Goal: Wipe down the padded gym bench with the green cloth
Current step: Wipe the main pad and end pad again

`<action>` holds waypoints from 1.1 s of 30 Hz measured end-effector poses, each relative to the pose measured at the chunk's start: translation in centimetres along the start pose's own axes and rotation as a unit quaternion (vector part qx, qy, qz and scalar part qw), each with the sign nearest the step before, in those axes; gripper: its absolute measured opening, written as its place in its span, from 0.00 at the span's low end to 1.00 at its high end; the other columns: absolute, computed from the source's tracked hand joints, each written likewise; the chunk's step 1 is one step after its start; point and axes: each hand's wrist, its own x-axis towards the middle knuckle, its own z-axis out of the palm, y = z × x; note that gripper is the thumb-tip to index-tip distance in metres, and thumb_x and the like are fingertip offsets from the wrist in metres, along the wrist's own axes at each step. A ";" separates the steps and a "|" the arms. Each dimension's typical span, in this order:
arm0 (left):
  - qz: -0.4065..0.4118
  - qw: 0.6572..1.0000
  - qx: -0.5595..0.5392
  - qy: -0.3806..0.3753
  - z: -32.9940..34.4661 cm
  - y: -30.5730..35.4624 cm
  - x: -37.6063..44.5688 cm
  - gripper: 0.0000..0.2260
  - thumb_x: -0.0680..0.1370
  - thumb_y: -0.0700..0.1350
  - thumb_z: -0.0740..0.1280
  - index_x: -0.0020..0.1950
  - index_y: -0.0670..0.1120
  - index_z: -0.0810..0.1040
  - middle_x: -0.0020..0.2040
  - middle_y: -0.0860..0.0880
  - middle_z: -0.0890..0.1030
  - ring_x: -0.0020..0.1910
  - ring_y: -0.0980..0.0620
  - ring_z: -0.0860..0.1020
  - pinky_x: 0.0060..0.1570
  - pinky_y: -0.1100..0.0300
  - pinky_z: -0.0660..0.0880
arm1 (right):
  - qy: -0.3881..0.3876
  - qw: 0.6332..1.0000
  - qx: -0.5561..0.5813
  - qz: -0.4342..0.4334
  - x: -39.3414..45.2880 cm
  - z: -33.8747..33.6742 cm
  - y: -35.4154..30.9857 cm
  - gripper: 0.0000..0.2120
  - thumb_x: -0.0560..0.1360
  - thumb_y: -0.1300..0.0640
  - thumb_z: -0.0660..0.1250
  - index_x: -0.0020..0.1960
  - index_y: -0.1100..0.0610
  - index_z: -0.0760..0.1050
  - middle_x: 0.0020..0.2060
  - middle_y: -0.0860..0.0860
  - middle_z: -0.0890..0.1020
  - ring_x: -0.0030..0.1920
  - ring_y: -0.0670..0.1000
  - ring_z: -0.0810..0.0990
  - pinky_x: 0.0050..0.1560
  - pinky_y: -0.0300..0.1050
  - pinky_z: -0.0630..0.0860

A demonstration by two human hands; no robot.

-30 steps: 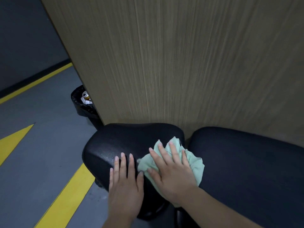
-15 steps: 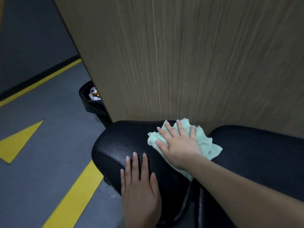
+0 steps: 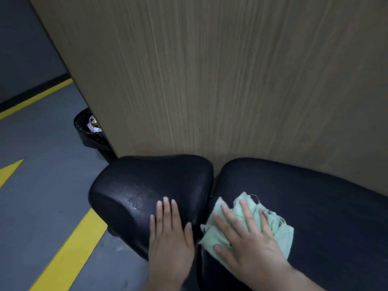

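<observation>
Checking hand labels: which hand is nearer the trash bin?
Left. The left hand rests flat on the small pad, below-right of the bin; the right hand presses the cloth farther right.

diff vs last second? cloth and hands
The right hand slid the cloth from the small pad, up toward the wall, then back and right across the gap onto the long pad. Nothing taken hold of or let go. The left hand stays flat on the small pad; the bin is unmoved.
</observation>
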 end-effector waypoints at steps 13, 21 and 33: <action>0.261 0.955 -0.123 -0.074 -1.5 20.4 -6.7 0.27 0.75 0.52 0.56 0.72 0.41 0.66 0.72 0.45 0.68 0.72 0.50 0.64 0.66 0.53 0.58 | -0.079 0.959 0.095 0.255 -13.9 -3.4 12.3 0.31 0.76 0.33 0.32 0.77 0.38 0.49 0.76 0.40 0.53 0.75 0.47 0.42 0.71 0.48 0.37; 0.375 0.907 -0.093 -0.169 -1.0 29.6 -11.1 0.27 0.69 0.52 0.58 0.65 0.44 0.78 0.69 0.47 0.72 0.70 0.48 0.68 0.65 0.50 0.62 | 0.044 0.916 0.069 0.393 -23.0 -5.1 24.8 0.26 0.79 0.40 0.45 0.76 0.42 0.50 0.75 0.42 0.45 0.76 0.44 0.41 0.74 0.54 0.46; 0.238 0.939 0.000 -0.246 2.7 35.2 -4.2 0.31 0.70 0.73 0.36 0.71 0.68 0.31 0.74 0.52 0.27 0.72 0.41 0.28 0.64 0.28 0.34 | -0.006 0.874 0.057 0.482 -25.3 -2.0 27.7 0.31 0.68 0.33 0.27 0.71 0.34 0.32 0.73 0.40 0.35 0.74 0.46 0.32 0.73 0.56 0.35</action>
